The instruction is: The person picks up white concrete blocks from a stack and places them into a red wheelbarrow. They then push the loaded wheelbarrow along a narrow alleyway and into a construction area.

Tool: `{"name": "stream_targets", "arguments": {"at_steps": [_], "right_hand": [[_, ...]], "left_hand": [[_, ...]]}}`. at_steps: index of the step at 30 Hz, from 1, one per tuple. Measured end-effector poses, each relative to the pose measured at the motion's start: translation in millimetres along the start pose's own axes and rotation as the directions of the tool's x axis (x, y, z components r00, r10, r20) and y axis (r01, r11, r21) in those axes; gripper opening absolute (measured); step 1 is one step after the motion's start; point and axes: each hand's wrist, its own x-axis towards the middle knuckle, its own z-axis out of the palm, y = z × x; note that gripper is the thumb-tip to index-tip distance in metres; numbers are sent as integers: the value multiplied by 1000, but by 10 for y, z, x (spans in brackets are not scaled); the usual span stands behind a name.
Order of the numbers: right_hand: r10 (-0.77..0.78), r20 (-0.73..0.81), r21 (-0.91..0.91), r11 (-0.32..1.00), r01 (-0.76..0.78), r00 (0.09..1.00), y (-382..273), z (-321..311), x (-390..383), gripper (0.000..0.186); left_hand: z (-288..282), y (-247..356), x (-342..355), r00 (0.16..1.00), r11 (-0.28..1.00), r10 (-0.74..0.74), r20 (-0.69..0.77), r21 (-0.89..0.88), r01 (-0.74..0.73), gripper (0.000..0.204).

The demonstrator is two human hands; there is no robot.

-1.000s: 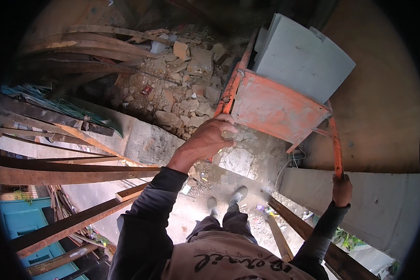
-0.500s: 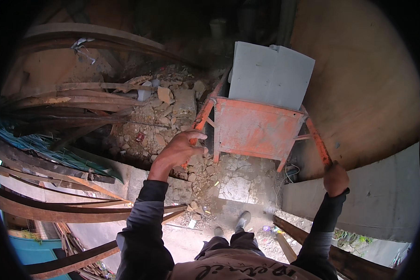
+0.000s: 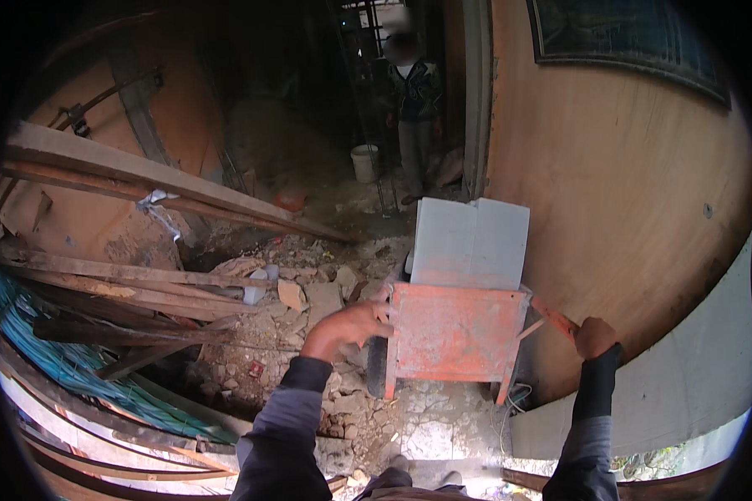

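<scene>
An orange wooden handcart [image 3: 455, 334] with worn paint stands in front of me. Light grey rectangular blocks [image 3: 470, 244] stick up from its bed. My right hand [image 3: 595, 337] is wrapped around the cart's orange right handle [image 3: 556, 316]. At the cart's upper left corner, my left hand [image 3: 351, 324] has its fingers stretched out and apart against the edge. The left handle is hidden behind that hand and arm. Below it a dark wheel [image 3: 377, 366] shows beside the cart.
Broken rubble [image 3: 297, 292] and long timber boards [image 3: 184, 188] lie to the left, with teal strips [image 3: 42, 359] farther out. A tan wall [image 3: 610, 192] with a framed picture [image 3: 631, 46] runs along the right. Ahead, a person [image 3: 414, 108] stands near a white bucket [image 3: 364, 163].
My view has tilted up, bringing the person and bucket into sight. The cart sits lower in the picture. My left hand has shifted toward its corner; the right keeps its grip.
</scene>
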Motion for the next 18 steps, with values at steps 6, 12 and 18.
{"name": "stream_targets", "arguments": {"at_steps": [6,12,18], "right_hand": [[98,52,32,994,-100,994,124,34,-46,38],[68,132,40,996,-74,989,-47,40,129,40],[-108,182,214,974,68,977,305,51,66,44]], "left_hand": [[-285,491,23,964,974,-100,246,-172,145,49],[-264,0,175,993,981,-22,113,-191,43,55],[7,-136,266,977,958,212,22,-202,-203,34]]}}
